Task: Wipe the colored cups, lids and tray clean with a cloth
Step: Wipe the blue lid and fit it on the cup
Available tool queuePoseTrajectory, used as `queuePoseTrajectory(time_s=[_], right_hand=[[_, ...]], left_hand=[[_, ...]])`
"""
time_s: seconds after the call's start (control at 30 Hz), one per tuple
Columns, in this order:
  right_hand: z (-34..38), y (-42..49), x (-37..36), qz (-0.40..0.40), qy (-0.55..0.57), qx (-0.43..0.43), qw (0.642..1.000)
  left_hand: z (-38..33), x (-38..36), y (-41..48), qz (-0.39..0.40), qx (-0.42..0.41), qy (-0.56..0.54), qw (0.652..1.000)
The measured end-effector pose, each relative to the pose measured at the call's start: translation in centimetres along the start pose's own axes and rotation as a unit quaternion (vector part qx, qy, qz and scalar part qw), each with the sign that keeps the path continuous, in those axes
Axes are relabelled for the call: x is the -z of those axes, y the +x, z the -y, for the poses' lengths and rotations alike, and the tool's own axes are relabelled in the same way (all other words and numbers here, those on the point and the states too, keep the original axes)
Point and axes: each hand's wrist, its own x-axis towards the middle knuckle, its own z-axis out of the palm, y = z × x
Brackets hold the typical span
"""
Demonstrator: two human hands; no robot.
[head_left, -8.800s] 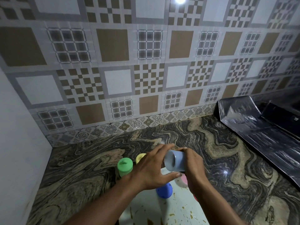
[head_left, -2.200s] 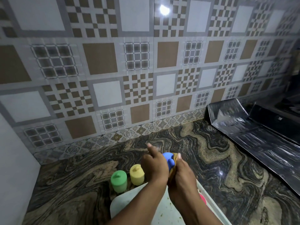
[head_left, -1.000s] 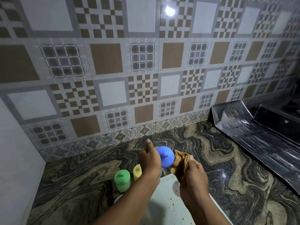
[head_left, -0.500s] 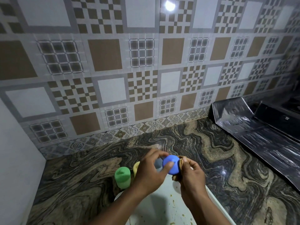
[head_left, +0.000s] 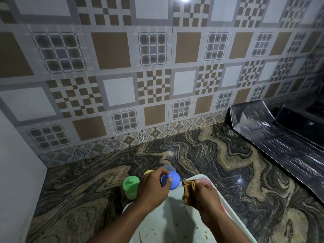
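Note:
My left hand (head_left: 152, 186) pinches the spout of a blue lid (head_left: 172, 179), holding it just over the rim of a pale blue-grey cup (head_left: 168, 167) at the far end of the white tray (head_left: 177, 213). My right hand (head_left: 205, 195) is closed on a crumpled brown cloth (head_left: 188, 188), a little right of the lid and apart from it. A green lidded cup (head_left: 131, 186) stands on the counter left of the tray. A yellow lidded cup (head_left: 149, 171) peeks out behind my left hand. A pink item (head_left: 223, 208) shows by my right wrist.
The tray floor carries small food scraps. The marbled stone counter (head_left: 219, 163) runs to a tiled wall behind and a white side wall (head_left: 15, 172) on the left. A dark shiny stove cover (head_left: 280, 137) lies at the right.
My left hand has lowered the blue lid toward the pale cup. My right hand has drawn the cloth away from the lid to the right.

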Motion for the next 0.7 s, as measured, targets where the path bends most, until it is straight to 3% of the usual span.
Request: queuePoseTrajectory(time_s=[0.27,0.7], right_hand=[[0.7,0.2,-0.1,0.058,-0.011,-0.030,0.998],[0.3,1.4,0.1,0.019,-0.037,-0.061,0.997]], left_hand=[[0.7,-0.3,4.7,0.043,-0.002,0.088,0.995],[1.9,-2.3,6.2,0.096,0.008,0.086,0.992]])
